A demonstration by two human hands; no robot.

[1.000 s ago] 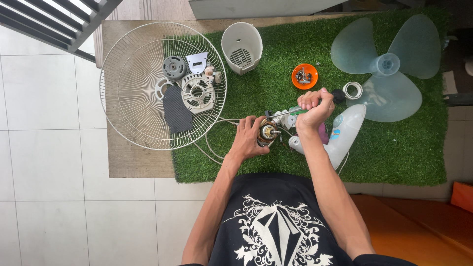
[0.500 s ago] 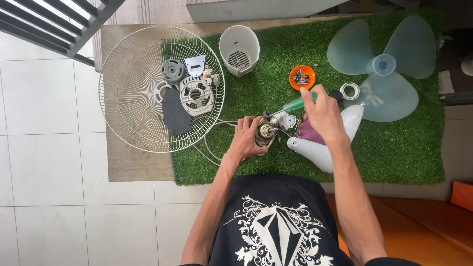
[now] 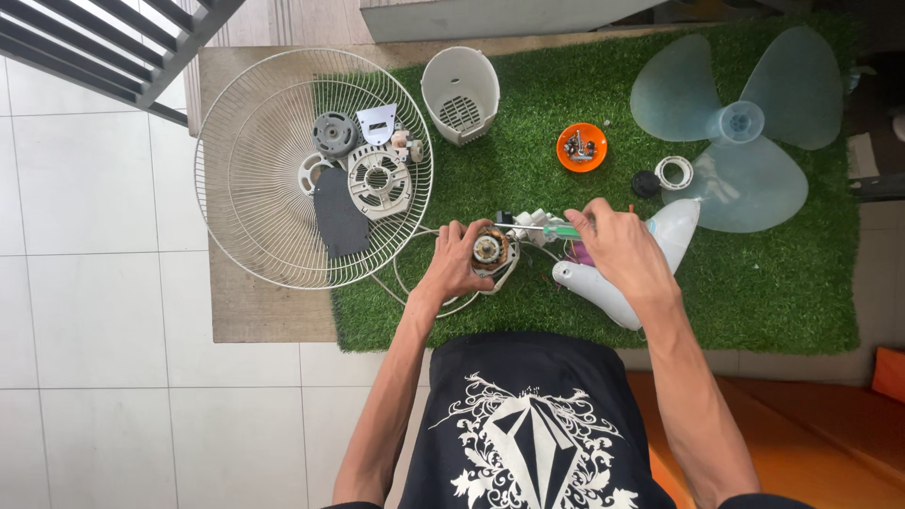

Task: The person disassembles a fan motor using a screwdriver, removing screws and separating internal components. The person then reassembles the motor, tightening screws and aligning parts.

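Left hand (image 3: 457,264) is wrapped around the fan motor (image 3: 490,250), pinning it down on the green turf mat (image 3: 754,283) right in front of the person. Right hand (image 3: 617,250) is closed on a green-handled screwdriver (image 3: 551,229), lying almost flat with the shaft pointing left toward the motor; can't tell if the tip is actually in a screw. Some white bits of housing sit between the two hands, too small to make out.

Under the right hand there's the white fan neck (image 3: 622,283), lying tilted on the turf. A thin white cable (image 3: 405,283) loops out from the motor toward the left edge of the mat.

Further out: small orange dish (image 3: 582,148) with screws in it, a black knob (image 3: 646,184) and a white ring (image 3: 674,172) just beside it, then the pale blue blade (image 3: 745,132) up in the right corner. White motor cover (image 3: 460,94) stands at the top middle. On the left, the wire grille (image 3: 245,188) lies flat, half on the mat, with a grey disc (image 3: 335,134), a white vented plate (image 3: 377,179) and a dark flat piece (image 3: 339,221) resting on it.
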